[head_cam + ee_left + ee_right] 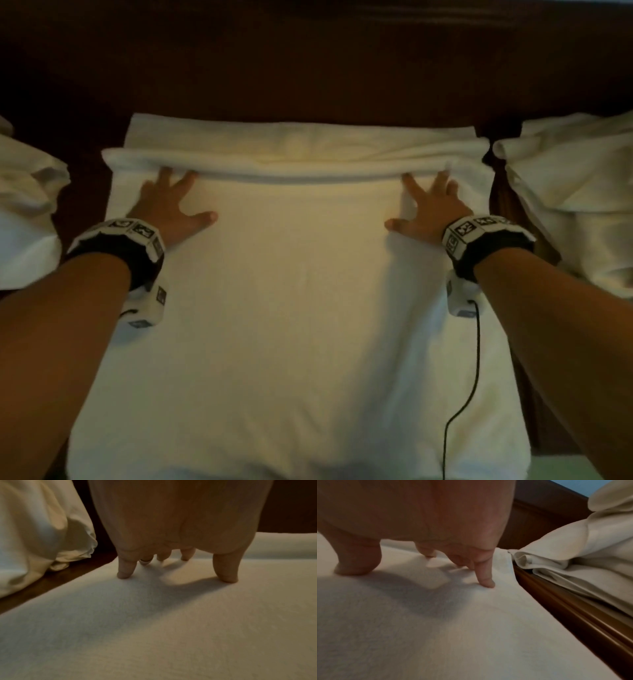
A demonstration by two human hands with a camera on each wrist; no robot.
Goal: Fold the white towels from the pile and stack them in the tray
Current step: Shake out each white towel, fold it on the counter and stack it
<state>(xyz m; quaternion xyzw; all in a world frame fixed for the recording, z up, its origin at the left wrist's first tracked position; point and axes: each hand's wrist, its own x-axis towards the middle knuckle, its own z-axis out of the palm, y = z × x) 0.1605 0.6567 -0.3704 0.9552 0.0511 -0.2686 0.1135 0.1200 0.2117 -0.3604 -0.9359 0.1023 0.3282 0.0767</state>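
A large white towel [294, 308] lies spread flat on the dark wooden table, with a rolled fold [274, 164] running across its far end. My left hand [171, 202] rests on the towel at the left, fingers spread and reaching the fold. My right hand [428, 202] lies the same way at the right. In the left wrist view the left hand's fingertips [124, 574] press into the towel [154, 628]. In the right wrist view the right hand's little finger [486, 582] and thumb touch the towel [436, 628]. No tray is in view.
Crumpled white cloth [27, 205] lies at the left of the table and more white cloth [575, 192] at the right. Dark wood [308, 68] rises behind the towel. A black cable [469, 377] trails from my right wrist over the towel.
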